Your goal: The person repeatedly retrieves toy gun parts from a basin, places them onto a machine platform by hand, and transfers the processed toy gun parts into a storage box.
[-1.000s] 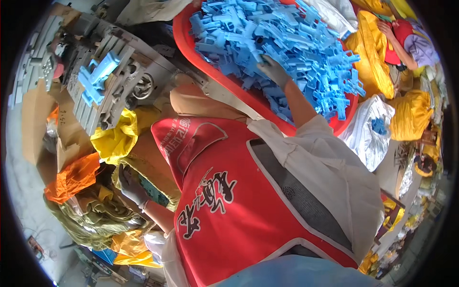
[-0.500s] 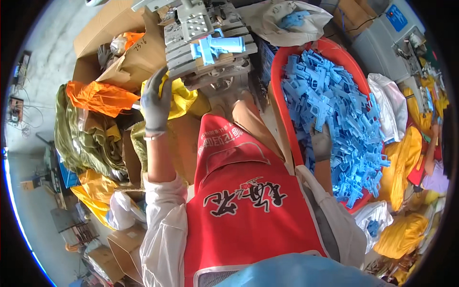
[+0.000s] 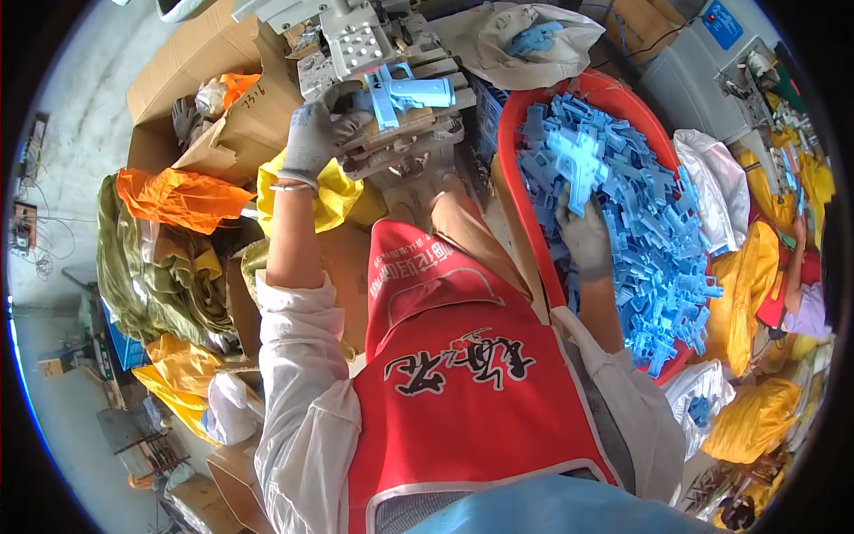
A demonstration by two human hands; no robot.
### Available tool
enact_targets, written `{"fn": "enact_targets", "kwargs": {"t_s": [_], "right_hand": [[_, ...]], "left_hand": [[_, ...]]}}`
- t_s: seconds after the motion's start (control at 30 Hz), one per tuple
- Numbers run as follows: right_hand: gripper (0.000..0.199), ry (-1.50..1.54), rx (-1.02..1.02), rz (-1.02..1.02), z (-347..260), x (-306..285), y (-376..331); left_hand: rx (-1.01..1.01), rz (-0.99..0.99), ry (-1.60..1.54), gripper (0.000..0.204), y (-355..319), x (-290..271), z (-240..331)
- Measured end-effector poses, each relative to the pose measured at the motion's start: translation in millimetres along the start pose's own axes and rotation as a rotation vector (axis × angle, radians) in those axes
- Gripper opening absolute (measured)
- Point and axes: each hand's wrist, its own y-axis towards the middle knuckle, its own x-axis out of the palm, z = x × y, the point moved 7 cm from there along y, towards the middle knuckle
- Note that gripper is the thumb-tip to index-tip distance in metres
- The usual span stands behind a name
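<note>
Reaching up toward the machine (image 3: pixel 360 40) in the head view, the grey-gloved left hand (image 3: pixel 313 138) is now at the left edge of the slatted metal surface (image 3: pixel 445 67); half a second earlier it hangs lower, over the yellow bag (image 3: pixel 325 189). Its grip is loose, with half-curled, parted fingers and nothing visible between them. Whether a fingertip touches the first blue piece (image 3: pixel 425 93), a pistol-shaped part lying on the surface just beside the hand, I cannot tell. That piece keeps its place, its long end pointing to the right edge of the surface.

The right hand (image 3: pixel 587 242) shows the other change: half a second earlier it is down at the heap of blue pieces (image 3: pixel 636 258), and now its grip is closed on a second blue piece (image 3: pixel 580 165). This one is raised over the heap, near the left rim of the red tub (image 3: pixel 510 147).

For the work in hand, I judge this to mean that two pieces are singled out at once, one on the surface and one in the right grip. Past the tub's far edge, a pale sack (image 3: pixel 569 37) holds more blue pieces.
</note>
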Motion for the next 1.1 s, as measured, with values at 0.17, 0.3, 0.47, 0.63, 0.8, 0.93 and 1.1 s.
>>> {"fn": "enact_targets", "kwargs": {"t_s": [0.17,0.3,0.47,0.63,0.8,0.93,1.1], "right_hand": [[0.045,-0.324,-0.04,-0.083,-16.9,91.1,54.5],[0.044,-0.905,-0.182,-0.297,-2.2,168.8,90.2],[0.048,-1.458,-0.662,-0.594,8.5,245.3,122.3],[0.044,-1.744,-1.02,-0.843,26.7,266.4,133.7],[0.041,-1.739,-1.084,-0.709,-4.7,276.6,107.9],[0.037,-1.518,-1.041,-0.297,-22.7,215.7,80.9],[0.027,-1.559,-0.5,-0.122,26.0,67.1,11.8]], "left_hand": [[0.144,0.241,0.127,0.04,-24.1,-26.1,4.1],[-0.011,0.418,0.042,0.037,-84.8,-55.4,-44.7],[-0.453,0.53,0.165,0.034,-228.4,-77.6,-119.1],[-0.682,0.505,0.199,0.031,-366.7,-72.3,-146.7],[-0.76,0.382,0.098,0.03,-346.7,-37.9,-145.1],[-0.604,0.245,0.119,0.032,-307.0,-8.2,-131.5],[-0.536,-0.024,0.154,0.036,-242.7,35.6,-146.5]]}}
